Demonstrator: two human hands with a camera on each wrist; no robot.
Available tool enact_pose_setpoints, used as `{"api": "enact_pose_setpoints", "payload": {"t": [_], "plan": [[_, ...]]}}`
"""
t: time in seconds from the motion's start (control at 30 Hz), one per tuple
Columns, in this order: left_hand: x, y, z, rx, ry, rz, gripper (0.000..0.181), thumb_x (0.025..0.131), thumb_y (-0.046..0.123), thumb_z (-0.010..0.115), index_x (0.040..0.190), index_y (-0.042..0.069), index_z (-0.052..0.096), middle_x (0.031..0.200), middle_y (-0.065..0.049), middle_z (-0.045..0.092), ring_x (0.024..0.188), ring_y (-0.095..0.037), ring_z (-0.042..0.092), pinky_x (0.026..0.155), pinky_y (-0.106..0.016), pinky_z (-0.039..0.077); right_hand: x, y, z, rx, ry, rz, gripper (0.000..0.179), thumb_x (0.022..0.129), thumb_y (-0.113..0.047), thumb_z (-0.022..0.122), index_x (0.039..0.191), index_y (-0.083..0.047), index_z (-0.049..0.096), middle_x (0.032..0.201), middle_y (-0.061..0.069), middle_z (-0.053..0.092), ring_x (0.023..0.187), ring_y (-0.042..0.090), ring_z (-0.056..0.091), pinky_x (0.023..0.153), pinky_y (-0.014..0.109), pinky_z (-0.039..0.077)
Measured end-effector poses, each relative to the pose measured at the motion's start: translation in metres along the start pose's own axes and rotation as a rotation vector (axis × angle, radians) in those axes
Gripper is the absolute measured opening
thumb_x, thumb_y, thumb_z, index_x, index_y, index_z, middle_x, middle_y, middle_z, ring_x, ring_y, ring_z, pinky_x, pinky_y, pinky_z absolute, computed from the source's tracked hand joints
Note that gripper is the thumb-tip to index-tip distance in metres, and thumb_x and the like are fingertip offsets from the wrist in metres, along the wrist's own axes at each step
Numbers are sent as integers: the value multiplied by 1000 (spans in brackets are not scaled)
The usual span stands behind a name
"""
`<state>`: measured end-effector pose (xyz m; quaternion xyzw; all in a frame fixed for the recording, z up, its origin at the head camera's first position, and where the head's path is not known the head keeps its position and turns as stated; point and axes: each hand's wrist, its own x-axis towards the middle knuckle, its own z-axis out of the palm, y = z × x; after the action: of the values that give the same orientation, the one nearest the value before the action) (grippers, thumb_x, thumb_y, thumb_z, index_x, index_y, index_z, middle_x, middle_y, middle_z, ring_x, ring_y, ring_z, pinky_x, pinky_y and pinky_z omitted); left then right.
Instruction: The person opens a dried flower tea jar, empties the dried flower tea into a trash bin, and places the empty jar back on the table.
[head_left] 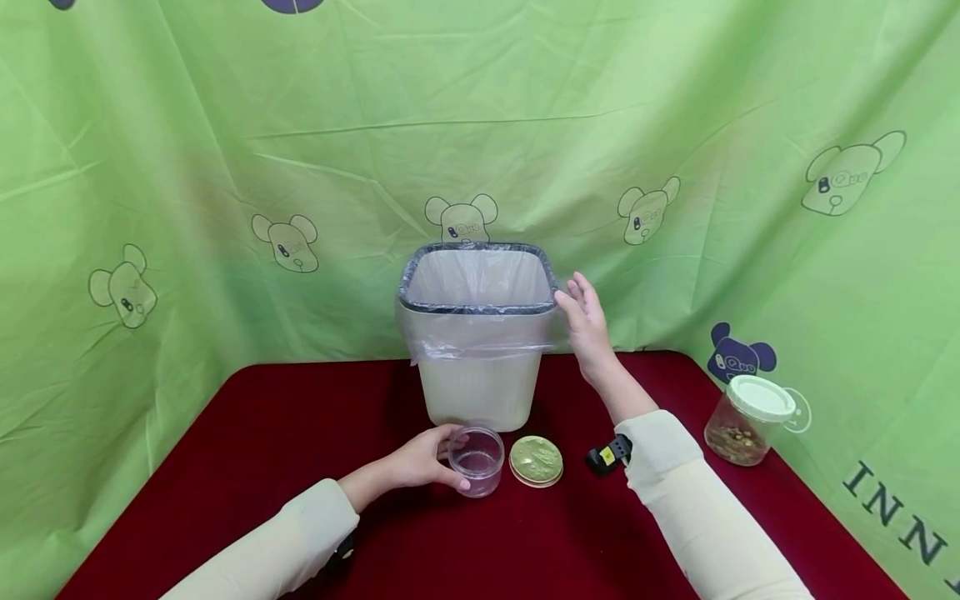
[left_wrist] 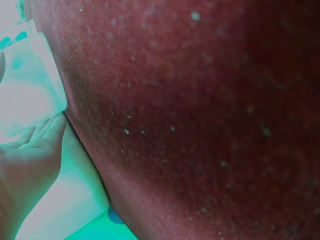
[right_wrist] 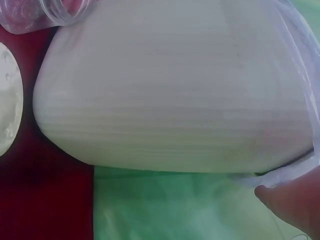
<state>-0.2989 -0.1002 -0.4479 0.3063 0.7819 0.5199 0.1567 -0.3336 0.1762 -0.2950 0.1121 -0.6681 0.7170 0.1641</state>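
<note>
Red cloth [head_left: 300, 433] below, green curtain [head_left: 375, 125] beyond; left hand [head_left: 422, 459] grips one jar [head_left: 482, 480]; uncurled right hand [head_left: 589, 332] flanks one bin [head_left: 480, 392].

A clear, round, open-topped jar [head_left: 477, 475], gripped by the left hand [head_left: 420, 460], stands upright before an upright, pale, bag-lined bin [head_left: 480, 387]; the right hand [head_left: 588, 329] is at its rim.

Red table [head_left: 300, 442]: cloth-topped, spreading around the left hand's [head_left: 416, 461] fingers.
Clear jar [head_left: 483, 477]: upright, between left thumb and fingers.
Gold disc [head_left: 536, 460]: flat, just right of the left fingertips.
Bin [head_left: 480, 390]: beyond the left fingers, rim beside the right hand's [head_left: 588, 333] fingers.
Lidded jar [head_left: 737, 417]: well right of all fingers.
</note>
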Motion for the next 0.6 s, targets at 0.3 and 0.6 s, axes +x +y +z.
{"api": "enact_pose_setpoints", "payload": {"t": [0.3, 0.6], "plan": [[1, -1, 2, -2, 0, -2, 78, 73, 2, 83, 134, -16, 38, 134, -29, 49, 127, -41, 45, 104, -44, 39, -7, -8, -21, -7, 12, -18, 69, 99, -21, 49, 155, -6, 13, 158, 14, 18, 144, 23, 19, 114, 33, 20], [1, -2, 2, -15, -10, 9, 77, 73, 1, 83, 133, -16, 39, 134, -29, 48, 128, -41, 45, 104, -45, 38, -19, -16, -57, -196, 41, 21, 71, 99, -25, 53, 154, -3, 14, 159, 14, 16, 145, 26, 15, 116, 37, 14]]}}
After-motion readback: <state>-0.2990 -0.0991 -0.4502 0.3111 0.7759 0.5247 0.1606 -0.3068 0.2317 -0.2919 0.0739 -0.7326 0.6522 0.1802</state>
